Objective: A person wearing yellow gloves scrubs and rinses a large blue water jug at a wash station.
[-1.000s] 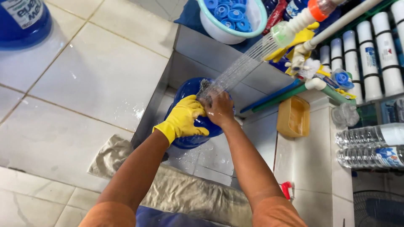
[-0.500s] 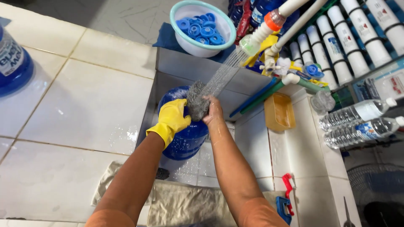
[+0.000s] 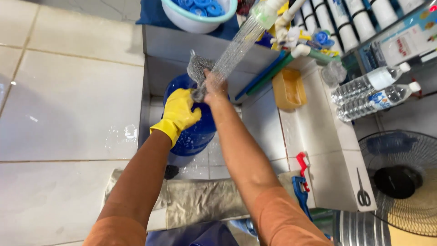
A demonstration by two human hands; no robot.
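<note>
White-tiled wash bay (image 3: 73, 105), wet, with sunken tiled basin below. Left hand in yellow rubber glove (image 3: 178, 114), fingers curled around shoulder of large blue plastic water jug (image 3: 193, 132) standing in basin. Right hand, bare (image 3: 215, 86), clenched on grey steel-wool scrubber (image 3: 198, 69), held above jug directly under spray of water (image 3: 236, 45) from white tap nozzle (image 3: 266, 11). Damp grey cloth (image 3: 200, 200) draped over basin edge near forearms. Pale bowl of blue caps (image 3: 200, 11) on ledge behind. Yellow sponge-like block (image 3: 289, 89) right of basin; two clear plastic bottles (image 3: 373, 93) lying beyond. Black scissors (image 3: 363, 197) on tile, fan (image 3: 403, 182) just beside.
</note>
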